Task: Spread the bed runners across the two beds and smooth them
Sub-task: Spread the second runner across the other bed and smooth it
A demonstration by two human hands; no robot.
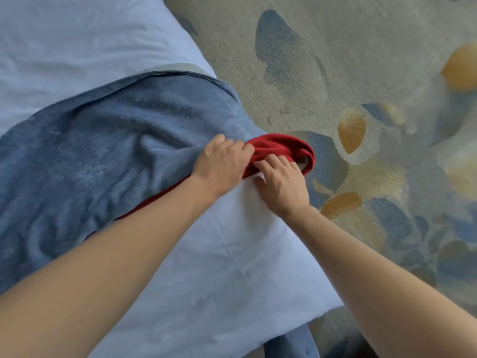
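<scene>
Runner (103, 151) edge (red underside) under both hands

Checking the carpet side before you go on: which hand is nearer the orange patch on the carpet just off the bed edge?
Right. The right hand sits at the bed edge by the orange patch; the left hand grips the bed runner further in over the bed.

Rumpled blue bed runner (103, 151) with red underside (281, 148) across white bed (232, 267), end turned over at bedside.
</scene>
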